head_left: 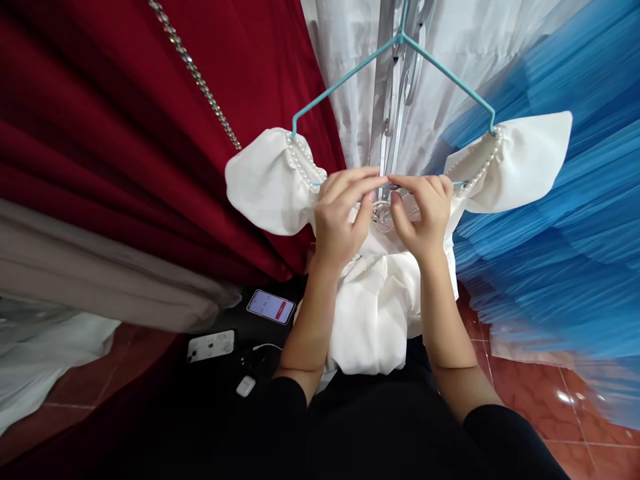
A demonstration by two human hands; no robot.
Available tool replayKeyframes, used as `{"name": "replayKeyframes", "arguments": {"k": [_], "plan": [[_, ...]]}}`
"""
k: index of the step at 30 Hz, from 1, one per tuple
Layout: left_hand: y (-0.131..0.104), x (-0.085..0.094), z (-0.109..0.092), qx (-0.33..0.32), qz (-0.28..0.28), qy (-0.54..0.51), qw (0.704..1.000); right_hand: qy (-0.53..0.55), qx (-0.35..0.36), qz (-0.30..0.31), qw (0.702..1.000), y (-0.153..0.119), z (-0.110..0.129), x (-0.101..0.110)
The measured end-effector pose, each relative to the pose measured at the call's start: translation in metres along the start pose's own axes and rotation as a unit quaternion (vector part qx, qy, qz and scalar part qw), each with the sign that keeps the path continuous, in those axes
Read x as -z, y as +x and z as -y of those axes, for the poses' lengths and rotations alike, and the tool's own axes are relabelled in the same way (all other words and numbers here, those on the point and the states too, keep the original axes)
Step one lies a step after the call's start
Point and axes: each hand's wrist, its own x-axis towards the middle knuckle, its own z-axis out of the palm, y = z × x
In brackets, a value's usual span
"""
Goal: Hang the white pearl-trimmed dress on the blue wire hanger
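Observation:
A white garment [373,327] with puffed sleeves and pearl-beaded straps hangs from a light blue hanger [350,72]. At the middle of its neckline, my left hand [345,213] is closed, thumb close to the fingers. Facing it, my right hand [423,210] is also closed in a pinch, its fingertips almost touching the left ones. Whatever sits between the fingertips of either hand is too small to make out. The hanger's lower bar runs behind both hands. A loop of beads [383,212] shows just below the fingertips.
Red fabric [260,67] with a jewelled strip hangs at the left, blue tulle [565,200] at the right, white fabric [465,40] behind. Two phones, one lit [271,307] and one white [211,346], lie at lower left beside a small white case [245,386].

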Motion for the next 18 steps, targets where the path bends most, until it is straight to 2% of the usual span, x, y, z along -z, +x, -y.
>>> {"name": "replayKeyframes", "arguments": {"k": [3, 5, 7, 9, 13, 15, 18], "plan": [[0.004, 0.013, 0.01, 0.007, -0.171, 0.035, 0.985, 0.015, 0.003, -0.008, 1.0, 0.001, 0.006, -0.005], [0.011, 0.025, 0.025, 0.01, -0.23, 0.086, 0.969, 0.016, 0.01, -0.002, 1.0, 0.001, 0.005, -0.008], [0.021, 0.035, 0.043, 0.006, -0.23, 0.099, 0.968, 0.011, 0.01, 0.006, 1.0, 0.001, -0.001, -0.01], [0.032, 0.041, 0.06, 0.004, -0.209, 0.067, 0.976, 0.007, 0.007, 0.009, 1.0, 0.0, -0.008, -0.009], [0.053, 0.053, 0.077, 0.078, -0.195, 0.034, 0.977, -0.002, 0.009, 0.005, 1.0, 0.0, -0.013, -0.006], [0.059, 0.064, 0.079, 0.088, -0.237, 0.022, 0.967, 0.005, 0.005, 0.009, 1.0, -0.001, -0.012, -0.005], [0.053, 0.082, 0.083, 0.038, -0.336, 0.008, 0.941, 0.046, 0.01, 0.003, 0.999, -0.001, -0.009, -0.006]]}}
